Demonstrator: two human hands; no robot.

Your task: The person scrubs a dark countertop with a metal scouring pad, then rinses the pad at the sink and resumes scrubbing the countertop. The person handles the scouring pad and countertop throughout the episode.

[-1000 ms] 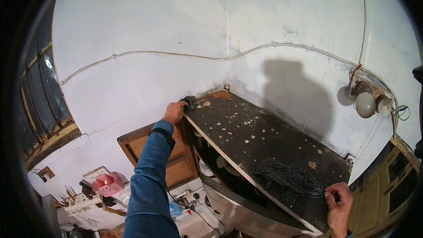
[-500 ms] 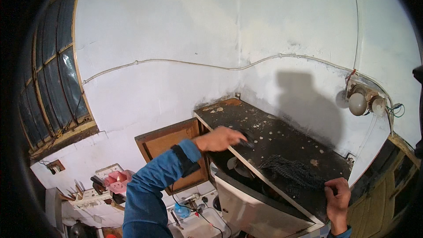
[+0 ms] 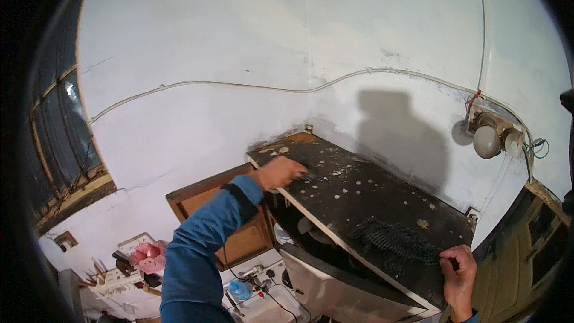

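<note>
My left hand point(image 3: 281, 171) is closed over the far left part of the dark cabinet top point(image 3: 382, 194). A small dark thing shows at its fingertips, blurred, and its kind cannot be made out. Pale flakes and spots lie scattered about it on the dark surface. At the near right corner, my right hand point(image 3: 459, 272) pinches the end of a black ribbed mesh cloth point(image 3: 394, 239), which lies crumpled on the top.
Below the top, one brown cabinet door point(image 3: 230, 209) stands ajar, with dishes inside. A sink point(image 3: 272, 308) with a blue bottle point(image 3: 240, 290) is lower down. A pink basket point(image 3: 149, 256) hangs on the left wall; a light bulb point(image 3: 487, 142) juts from the right wall.
My left hand has moved left across the cabinet top, away from the middle and towards the far left end. My right hand stays at the mesh cloth. The view has shifted slightly.
</note>
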